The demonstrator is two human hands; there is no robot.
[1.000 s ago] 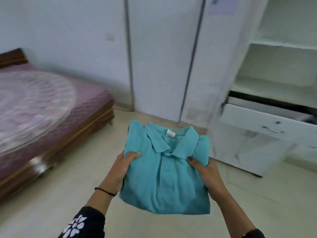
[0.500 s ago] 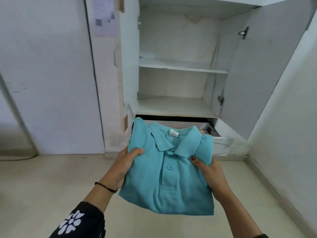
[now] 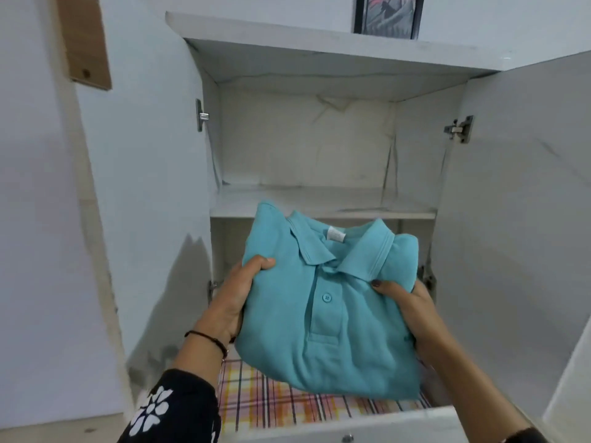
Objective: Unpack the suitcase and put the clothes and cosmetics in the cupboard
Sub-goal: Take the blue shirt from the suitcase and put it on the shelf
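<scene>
polo shirt [image 3: 329,330], teal and folded flat with its collar facing up, is held in the air before the open cupboard [image 3: 307,148], above the pulled-out drawer [image 3: 351,425], its collar end level with the front edge of the shelf [image 3: 319,204]. it touches neither, as far as i can see. the left hand [image 3: 238,298] grips the shirt's left edge, thumb curled over the top and fingers hidden beneath; the right hand [image 3: 412,314] does the same at the right edge, thumb pressed on the cloth near the collar. the 2 hands carry nothing else. a checked cloth [image 3: 271,401] lies in the drawer, under the shirt.

my guess is that the shirt goes on the shelf or into the drawer; the pictures do not settle which. pushed forward at this height, the collar end may catch the shelf's front edge and the fold would buckle. if the hands let go unevenly, the unsupported middle may sag and the fold slide open. set too near the drawer's front edge, a hem could hang over and be trapped when the drawer shuts.
</scene>
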